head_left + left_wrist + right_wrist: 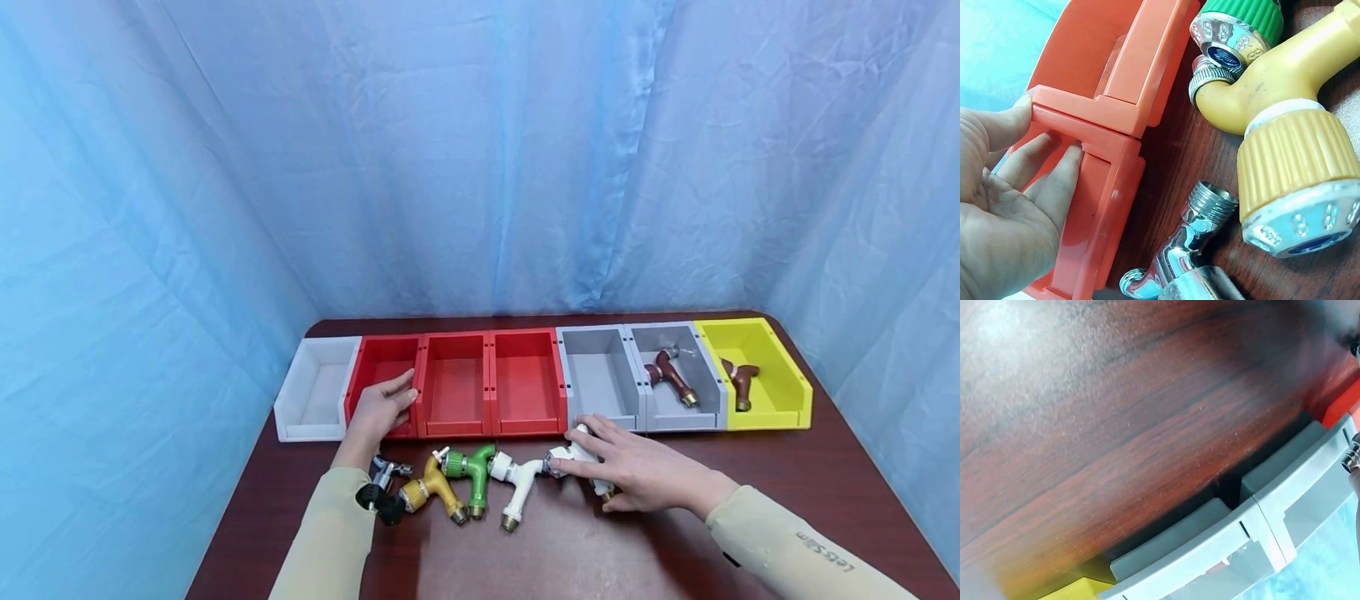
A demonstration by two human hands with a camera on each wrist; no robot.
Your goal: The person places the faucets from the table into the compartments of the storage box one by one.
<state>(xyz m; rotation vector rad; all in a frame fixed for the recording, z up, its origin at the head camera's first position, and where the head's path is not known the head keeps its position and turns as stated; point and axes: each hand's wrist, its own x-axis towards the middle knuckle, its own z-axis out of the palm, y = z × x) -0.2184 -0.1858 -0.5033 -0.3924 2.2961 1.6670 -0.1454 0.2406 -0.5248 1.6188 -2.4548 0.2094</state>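
My left hand (381,410) is at the leftmost red bin (388,353), pinching its side wall where it meets the neighbouring red bin; the left wrist view shows fingers inside and the thumb on the rim. A chrome faucet (1182,250) and a yellow-handled faucet (1297,156) lie below that hand. My right hand (637,471) grips a white faucet (582,450) just in front of the grey bins, fingers over its top and thumb by its brass end. To its left lie another white faucet (522,483) and a green faucet (477,475).
Along the table's back stands a row of bins: a white bin (294,412), red ones, grey bins (609,422) and a yellow bin (787,400). Brown faucets lie in the right grey bin and the yellow bin. Blue curtains (487,167) surround the table (570,567).
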